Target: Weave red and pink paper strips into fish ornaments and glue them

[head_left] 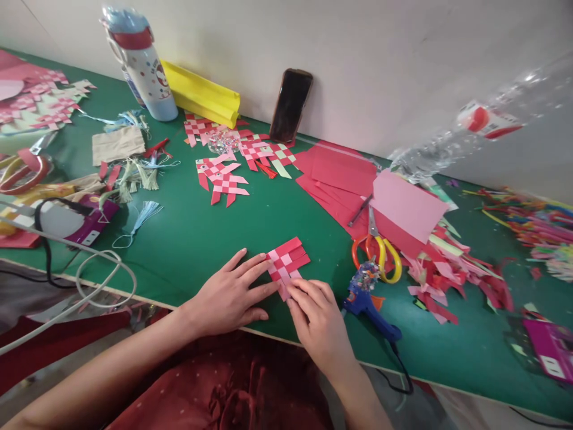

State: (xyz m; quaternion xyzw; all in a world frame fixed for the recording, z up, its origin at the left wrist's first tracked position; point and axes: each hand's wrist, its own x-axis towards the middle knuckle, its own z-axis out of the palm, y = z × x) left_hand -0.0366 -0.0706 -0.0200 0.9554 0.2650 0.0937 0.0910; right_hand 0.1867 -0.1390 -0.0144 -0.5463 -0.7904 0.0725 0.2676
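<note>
Near the table's front edge lies a small woven paper piece [286, 261] in red and pink, checkered at one end with loose red strips at the other. My left hand [228, 294] lies flat, fingers stretched, its fingertips on the piece's left side. Bent fingers of my right hand [317, 310] grip the lower end, where pink strips show; the thumb tip is partly hidden. To the right of that hand is a blue glue gun [370, 310], with scissors [385, 257] with orange and yellow handles just behind it.
Finished woven paper fish [224, 179] lie behind my hands. A phone [290, 106] and a bottle [150, 71] stand at the wall. Red paper sheets [340, 170], paper scraps [447, 269] and a tilted plastic bottle [430, 146] are right; tassels [142, 218] and a white cable [105, 304] are left.
</note>
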